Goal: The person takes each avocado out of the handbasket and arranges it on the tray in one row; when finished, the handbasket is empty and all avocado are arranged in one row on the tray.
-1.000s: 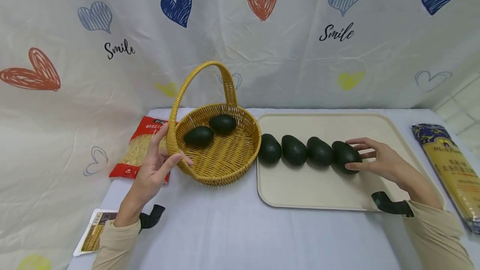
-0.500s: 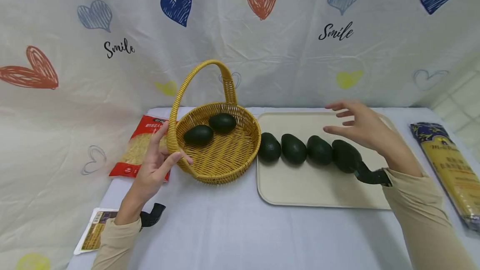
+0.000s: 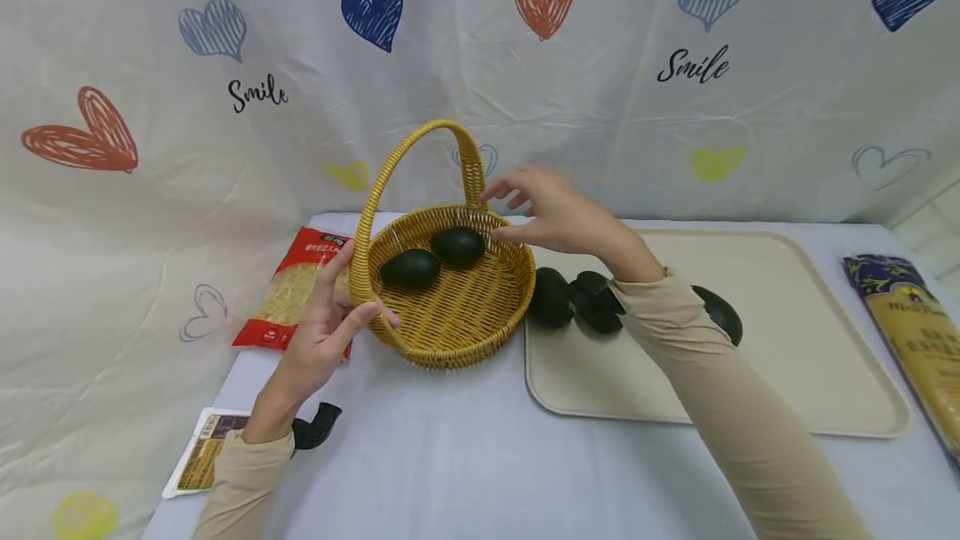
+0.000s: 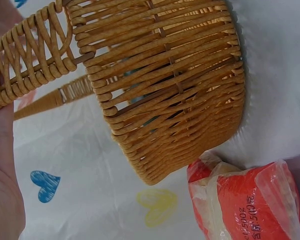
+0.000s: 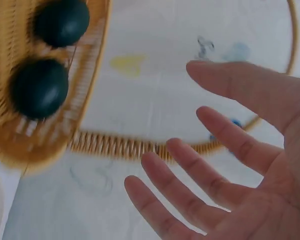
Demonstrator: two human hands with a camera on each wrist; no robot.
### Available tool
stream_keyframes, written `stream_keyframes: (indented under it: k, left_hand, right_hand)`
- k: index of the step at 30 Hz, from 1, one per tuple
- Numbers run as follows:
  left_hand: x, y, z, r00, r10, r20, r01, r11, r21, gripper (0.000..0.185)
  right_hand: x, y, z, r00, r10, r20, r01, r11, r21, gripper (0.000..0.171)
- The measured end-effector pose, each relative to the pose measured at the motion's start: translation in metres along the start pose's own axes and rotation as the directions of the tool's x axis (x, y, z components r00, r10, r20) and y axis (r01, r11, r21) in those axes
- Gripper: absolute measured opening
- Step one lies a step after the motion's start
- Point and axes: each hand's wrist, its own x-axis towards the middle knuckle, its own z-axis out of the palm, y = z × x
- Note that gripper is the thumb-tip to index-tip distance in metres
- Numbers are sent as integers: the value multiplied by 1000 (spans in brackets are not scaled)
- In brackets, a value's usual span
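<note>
A yellow wicker basket with a tall arched handle holds two dark green avocados, both also visible in the right wrist view. My left hand grips the handle at its near left base, thumb in front and fingers passing behind it. My right hand hovers by the basket's far right rim, its fingers spread and loosely bent with nothing in them. On the beige tray lie several more avocados in a row. The right sleeve hides part of that row.
Left of the basket lies a red bag of pasta. A flat packet is partly under the left wrist. Along the right edge rests a long yellow packet. Behind the table hangs a heart-printed cloth.
My right hand has left the rightmost avocado on the tray, risen and swung left to the basket's rim. The left hand stays at the handle; the view has shifted slightly.
</note>
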Motion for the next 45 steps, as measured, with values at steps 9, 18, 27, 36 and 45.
stream_keyframes:
  k: [9,18,27,36,45]
  left_hand:
    - [3,0,2,1000,-25,11,24,999,23,83]
    - [3,-3,3,1000,-8,28,8,1000,27,85]
    - [3,-4,2,1000,12,27,-12,1000,16,83]
    - [-2,-3,0,1000,-24,9,24,999,30,84]
    - [-2,-3,-1,1000,-30,5,30,999,25,84]
  right_hand:
    - [58,-25,26,980,-95,176,98,995,-7,43]
    - [83,-6,69,948,-242,205,223,968,112,43]
    - [95,12,104,965,-180,192,138,968,211,48]
    - [99,20,125,949,-142,283,121,989,90,51]
    - [98,18,134,941,-119,318,102,992,70,52]
